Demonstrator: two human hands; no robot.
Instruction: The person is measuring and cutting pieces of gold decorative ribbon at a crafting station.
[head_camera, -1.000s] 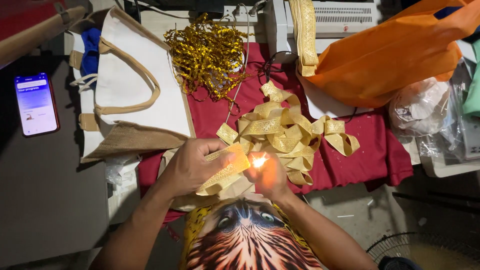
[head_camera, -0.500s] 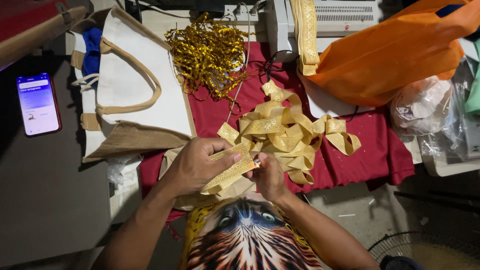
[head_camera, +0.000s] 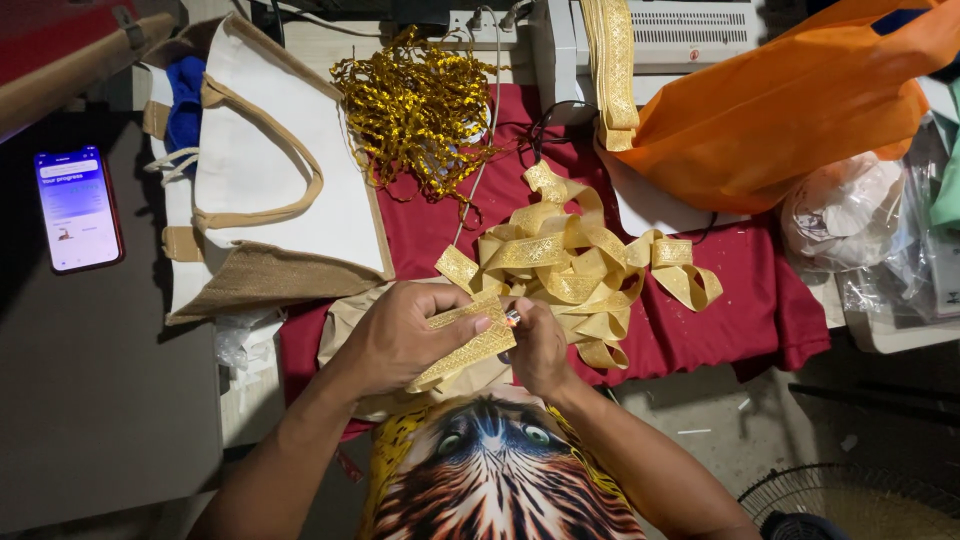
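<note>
Low in the centre of the frame, the left hand (head_camera: 405, 335) pinches a strip of gold ribbon (head_camera: 462, 352) between thumb and fingers, and the strip runs diagonally under its palm. Just right of it, the right hand (head_camera: 538, 348) is closed around a small lighter (head_camera: 512, 318), as far as the view shows, its tip meeting the strip's upper end. The step looks like sealing a cut end; any next move calls for brief, steady heat. More ribbon (head_camera: 575, 262) lies piled above right on the red cloth (head_camera: 740, 290).
</note>
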